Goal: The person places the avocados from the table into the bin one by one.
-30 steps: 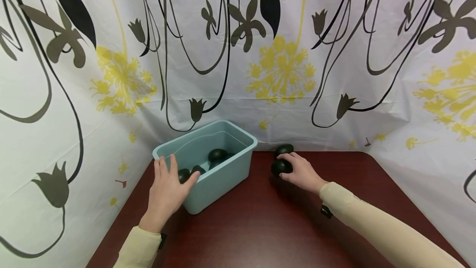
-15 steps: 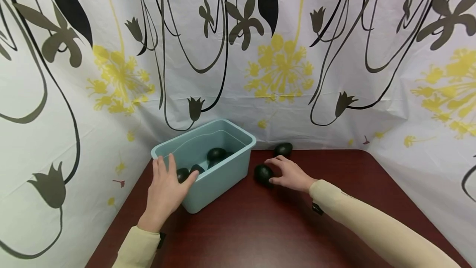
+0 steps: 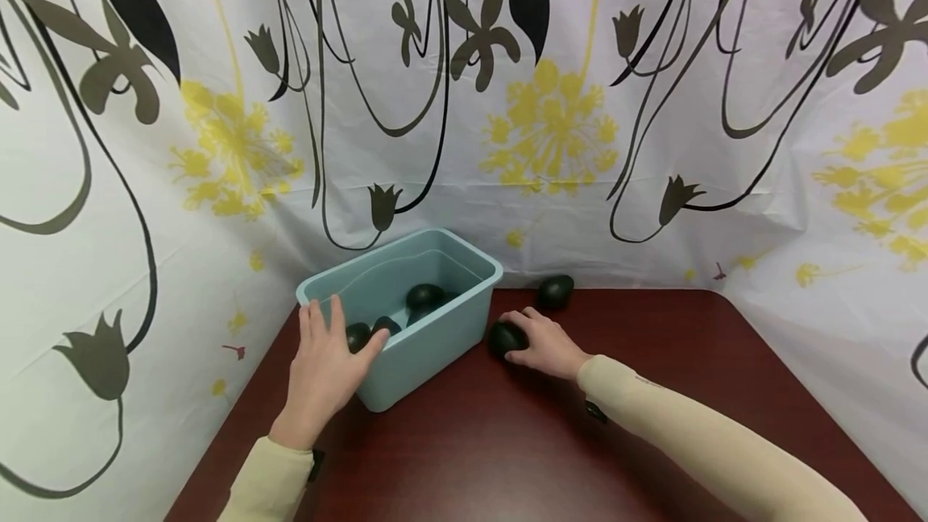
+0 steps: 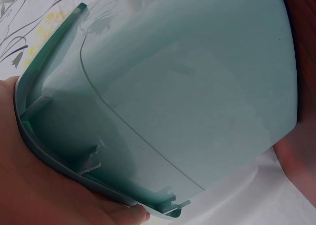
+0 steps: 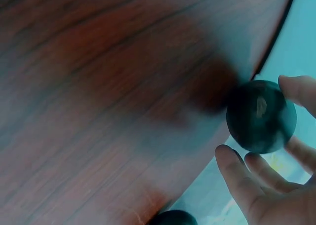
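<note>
My right hand [image 3: 545,346] holds a dark green avocado [image 3: 505,339] just right of the light blue bin [image 3: 437,346]. In the right wrist view, thumb and fingers are round the avocado [image 5: 256,117], its stem scar facing the camera. My left hand [image 3: 322,373] rests on the bin's near left corner, fingers spread over the rim. The left wrist view shows the outside of the bin [image 4: 197,86] with the hand along its rim. Several dark avocados [image 3: 424,296] lie inside the bin, partly hidden by its near wall.
Another avocado [image 3: 555,292] lies at the back edge of the dark red table [image 3: 493,449], beyond my right hand. A patterned white sheet [image 3: 406,151] hangs behind the table and along its left side.
My right hand has moved left with the avocado, away from the one at the back edge and toward the bin. The left hand has stayed on the rim.
</note>
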`<state>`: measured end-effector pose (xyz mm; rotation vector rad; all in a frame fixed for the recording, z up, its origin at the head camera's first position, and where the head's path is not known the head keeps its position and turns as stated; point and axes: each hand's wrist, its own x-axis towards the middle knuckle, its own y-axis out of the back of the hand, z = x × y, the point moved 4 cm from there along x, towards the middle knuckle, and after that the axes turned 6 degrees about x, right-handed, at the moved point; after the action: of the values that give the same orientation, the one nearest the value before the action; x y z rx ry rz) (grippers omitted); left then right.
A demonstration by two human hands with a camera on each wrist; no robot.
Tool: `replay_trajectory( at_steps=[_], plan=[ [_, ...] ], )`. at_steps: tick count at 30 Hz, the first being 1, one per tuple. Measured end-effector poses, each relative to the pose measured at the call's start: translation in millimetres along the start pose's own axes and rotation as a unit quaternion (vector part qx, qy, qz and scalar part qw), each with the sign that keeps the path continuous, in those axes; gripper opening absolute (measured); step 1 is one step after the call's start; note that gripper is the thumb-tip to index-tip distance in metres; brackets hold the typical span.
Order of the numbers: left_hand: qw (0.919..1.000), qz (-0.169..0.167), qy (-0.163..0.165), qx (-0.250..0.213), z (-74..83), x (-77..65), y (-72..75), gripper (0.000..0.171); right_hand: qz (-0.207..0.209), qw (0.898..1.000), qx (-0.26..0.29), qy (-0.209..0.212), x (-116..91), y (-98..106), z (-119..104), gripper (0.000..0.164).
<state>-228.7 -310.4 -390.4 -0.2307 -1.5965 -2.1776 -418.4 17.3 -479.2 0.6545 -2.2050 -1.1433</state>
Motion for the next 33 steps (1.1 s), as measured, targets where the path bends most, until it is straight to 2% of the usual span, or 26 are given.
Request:
replay_trajectory(
  at_steps=[7, 16, 22, 27, 33],
  plan=[
    [1.0, -0.005, -0.001, -0.003, 0.5, 3.2, 1.3, 0.114, 0.006, 1.0, 0.017, 0.002, 7, -3, -7, 0.062],
    [1.0, -0.002, -0.002, -0.001, 0.4, 4.9, 1.0, 0.114, 0.013, 1.0, 0.017, 0.005, 15, -6, -3, 0.064],
    [1.0, -0.008, 0.002, 0.001, -0.6, 5.2, -1.1, 0.115, 0.0, 1.0, 0.027, 0.005, 15, -7, 0, 0.06],
    [0.9999, -0.01, 0.003, 0.0, -1.1, 4.5, -1.4, 0.115, 0.01, 0.999, 0.05, 0.005, 11, -2, 0, 0.057],
    [0.9999, -0.01, 0.004, -0.001, -2.3, 4.1, -0.2, 0.115, 0.027, 0.997, 0.073, 0.024, 8, 10, -2, 0.056]
  ],
)
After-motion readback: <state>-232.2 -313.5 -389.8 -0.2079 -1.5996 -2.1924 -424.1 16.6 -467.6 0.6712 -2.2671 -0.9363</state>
